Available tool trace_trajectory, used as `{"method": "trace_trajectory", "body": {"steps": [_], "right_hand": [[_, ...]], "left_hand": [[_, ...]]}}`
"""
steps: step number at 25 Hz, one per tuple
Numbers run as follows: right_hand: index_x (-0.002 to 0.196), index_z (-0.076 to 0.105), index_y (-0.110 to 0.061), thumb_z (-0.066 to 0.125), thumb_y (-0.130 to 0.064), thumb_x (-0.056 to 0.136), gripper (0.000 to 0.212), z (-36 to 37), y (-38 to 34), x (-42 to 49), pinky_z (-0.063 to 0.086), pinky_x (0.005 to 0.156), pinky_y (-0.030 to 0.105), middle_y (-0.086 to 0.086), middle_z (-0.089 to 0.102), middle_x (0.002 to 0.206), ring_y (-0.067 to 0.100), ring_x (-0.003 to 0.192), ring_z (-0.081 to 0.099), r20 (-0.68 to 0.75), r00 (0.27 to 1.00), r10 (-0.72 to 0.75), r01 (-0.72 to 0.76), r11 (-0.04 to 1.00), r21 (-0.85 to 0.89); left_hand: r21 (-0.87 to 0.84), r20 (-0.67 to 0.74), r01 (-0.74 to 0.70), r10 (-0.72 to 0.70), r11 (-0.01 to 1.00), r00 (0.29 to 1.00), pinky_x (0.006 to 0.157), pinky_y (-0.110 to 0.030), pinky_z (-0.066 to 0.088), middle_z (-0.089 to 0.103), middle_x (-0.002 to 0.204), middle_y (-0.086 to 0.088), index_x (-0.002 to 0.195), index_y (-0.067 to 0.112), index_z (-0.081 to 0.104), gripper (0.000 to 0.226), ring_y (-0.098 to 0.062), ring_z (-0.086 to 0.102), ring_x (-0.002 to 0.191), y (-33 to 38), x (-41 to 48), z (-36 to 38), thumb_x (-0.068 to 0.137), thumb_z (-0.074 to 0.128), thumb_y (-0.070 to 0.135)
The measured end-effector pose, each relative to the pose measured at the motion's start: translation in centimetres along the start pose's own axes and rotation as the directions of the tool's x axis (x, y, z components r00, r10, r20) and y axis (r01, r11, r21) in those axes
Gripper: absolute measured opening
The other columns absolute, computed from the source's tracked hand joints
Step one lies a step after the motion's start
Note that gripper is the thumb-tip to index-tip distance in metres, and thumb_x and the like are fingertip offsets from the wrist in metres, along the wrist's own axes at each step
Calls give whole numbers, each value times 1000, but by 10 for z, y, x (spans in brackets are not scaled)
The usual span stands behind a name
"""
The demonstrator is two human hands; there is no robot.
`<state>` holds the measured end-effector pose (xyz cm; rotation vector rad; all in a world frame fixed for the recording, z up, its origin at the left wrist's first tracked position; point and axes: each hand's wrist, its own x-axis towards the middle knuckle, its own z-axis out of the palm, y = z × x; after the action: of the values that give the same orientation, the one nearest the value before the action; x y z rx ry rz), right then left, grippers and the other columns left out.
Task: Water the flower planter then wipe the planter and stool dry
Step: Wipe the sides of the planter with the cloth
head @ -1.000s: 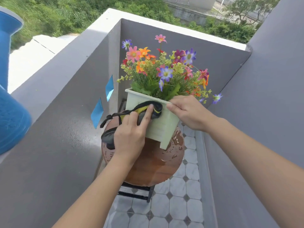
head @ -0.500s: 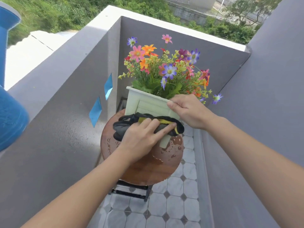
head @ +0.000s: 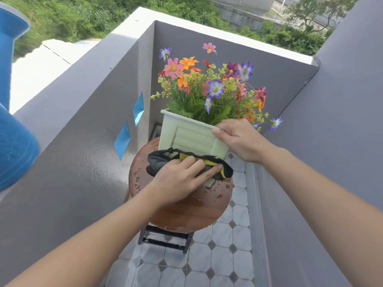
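Wiping low on planter (head: pixel 192 139) front: my left hand (head: pixel 178 183) presses flat, fingers together, on black-yellow cloth (head: pixel 215 164); right hand (head: pixel 238 139) pinches the rim just above. Planter sits on wet stool (head: pixel 186 214) under my left hand. Best keep steady pressure, work down, hold planter firm.

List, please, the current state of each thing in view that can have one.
planter: tilted, full of flowers, gripped at its rim
stool: upright, seat wet with droplets
cloth: bunched, pressed on the planter's lower front
left hand: pressing the cloth
right hand: closed on the planter's rim
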<state>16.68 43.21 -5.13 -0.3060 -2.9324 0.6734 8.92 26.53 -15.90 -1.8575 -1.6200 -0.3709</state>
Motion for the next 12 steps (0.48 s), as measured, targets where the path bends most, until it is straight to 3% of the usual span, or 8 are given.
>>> {"method": "trace_trajectory", "body": {"steps": [2, 3, 5, 7, 9, 10, 11, 12], "right_hand": [[69, 52, 9, 44, -21, 98, 42, 0, 2, 2, 34, 67, 39, 21, 52, 71, 32, 70, 47, -5, 1000, 10, -10, 1000, 14], [70, 52, 9, 44, -21, 98, 42, 1, 2, 3, 34, 67, 39, 22, 53, 72, 32, 70, 47, -7, 1000, 11, -11, 1000, 14], [66, 48, 7, 44, -21, 98, 42, 2, 0, 5, 31, 64, 37, 20, 50, 68, 29, 66, 44, -13, 1000, 2, -1, 1000, 14], [61, 42, 2, 43, -20, 98, 43, 3, 1, 6, 27, 61, 36, 12, 43, 63, 25, 62, 39, -20, 1000, -3, 3, 1000, 18], [61, 42, 2, 44, -19, 98, 43, 4, 2, 7, 27, 61, 37, 10, 42, 63, 25, 62, 40, -19, 1000, 0, 0, 1000, 24], [62, 43, 3, 44, -19, 98, 43, 4, 4, 6, 28, 61, 36, 10, 43, 64, 25, 63, 40, -20, 1000, 0, 1, 1000, 25], [62, 43, 3, 44, -19, 98, 43, 4, 5, 6, 27, 60, 35, 9, 42, 63, 24, 62, 40, -25, 1000, -2, 3, 1000, 27], [62, 43, 3, 44, -19, 98, 42, 4, 7, 5, 26, 60, 34, 9, 43, 63, 24, 62, 40, -30, 1000, -3, 4, 1000, 29]], "left_hand": [[-22, 63, -164, 165, 986, 984, 45, -30, 44, 60, 77, -2, 136, 20, 52, 49, -19, 54, 63, -19, -23, -4, 90, 43, 4], [7, 66, -182, 181, 983, 981, 45, -30, 44, 60, 76, -2, 136, 20, 51, 50, -19, 53, 62, -28, -34, -7, 90, 41, 2], [78, 7, -35, 34, 996, 999, 46, -32, 45, 61, 75, -6, 136, 18, 49, 52, -22, 52, 59, -39, -44, -12, 89, 44, -4], [150, -105, 268, -254, 952, 961, 43, -33, 42, 61, 76, -11, 134, 16, 50, 54, -26, 52, 59, -41, -35, -12, 85, 53, -5], [133, -196, 589, -561, 797, 804, 43, -32, 38, 59, 82, -14, 132, 16, 54, 47, -30, 55, 66, -46, -21, -10, 87, 58, 5], [26, -175, 743, -729, 668, 662, 48, -34, 39, 57, 86, -13, 133, 17, 54, 41, -31, 56, 73, -55, -16, -8, 92, 56, 15], [-166, -51, 858, -873, 486, 484, 58, -34, 41, 57, 91, -10, 134, 18, 53, 40, -29, 57, 82, -63, -13, -9, 95, 53, 26], [-402, 153, 890, -942, 215, 297, 71, -30, 43, 59, 100, -4, 136, 20, 51, 44, -23, 58, 91, -69, -12, -10, 95, 53, 35]]}}
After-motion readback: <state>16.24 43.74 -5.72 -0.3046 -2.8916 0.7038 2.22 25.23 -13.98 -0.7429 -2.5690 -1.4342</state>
